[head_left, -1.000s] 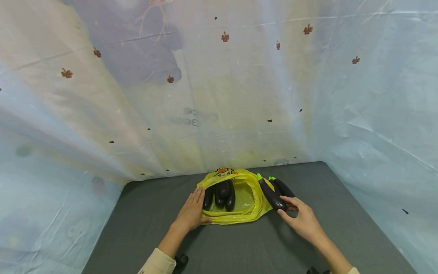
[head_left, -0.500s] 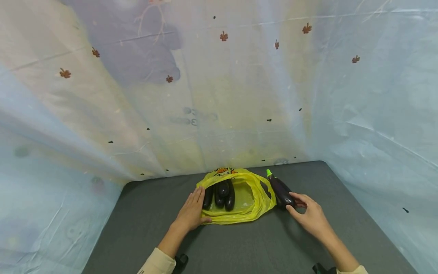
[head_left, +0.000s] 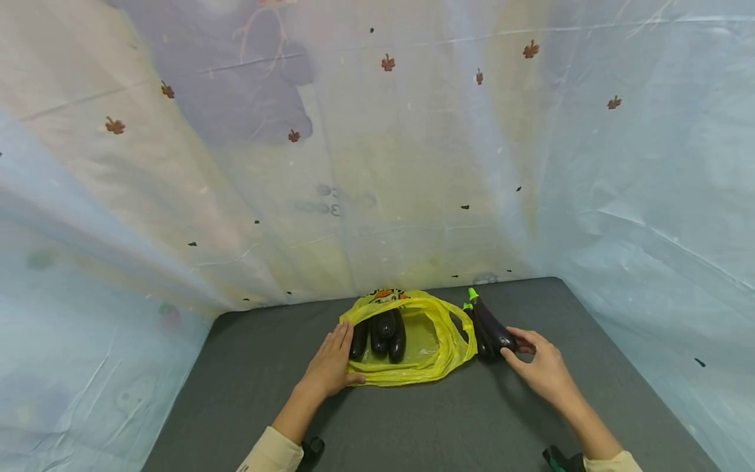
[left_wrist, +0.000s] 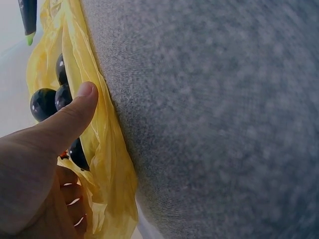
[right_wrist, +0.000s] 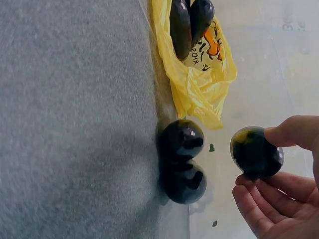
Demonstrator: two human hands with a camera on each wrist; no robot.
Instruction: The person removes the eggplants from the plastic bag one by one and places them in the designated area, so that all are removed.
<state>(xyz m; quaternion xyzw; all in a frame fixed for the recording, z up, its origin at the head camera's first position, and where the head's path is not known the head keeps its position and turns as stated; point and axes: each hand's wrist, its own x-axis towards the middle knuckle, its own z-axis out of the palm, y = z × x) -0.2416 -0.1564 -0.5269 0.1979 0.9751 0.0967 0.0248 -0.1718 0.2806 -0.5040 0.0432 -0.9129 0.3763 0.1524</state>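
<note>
My right hand [head_left: 544, 368] pinches the blunt end of a dark purple eggplant [head_left: 491, 322] between thumb and fingers. In the right wrist view this held eggplant [right_wrist: 255, 154] is off the table, beside two more lying together, the upper eggplant [right_wrist: 182, 139] and the lower eggplant [right_wrist: 184, 181]. An upright-mouthed yellow plastic bag [head_left: 407, 375] gapes toward me, with several eggplants [head_left: 386, 324] inside at its left. My left hand [head_left: 330, 364] rests along the bag's left side, fingers straight, and its thumb [left_wrist: 75, 114] lies against the near rim.
The grey table [head_left: 413, 426] reaches the patterned plastic sheet [head_left: 366, 183] hung behind and at both sides. Its right back corner is rounded. Dark straps show at both wrists.
My right hand has moved the held eggplant rightward, away from the bag's right edge and over the eggplants lying there. The left hand and bag have stayed in place.
</note>
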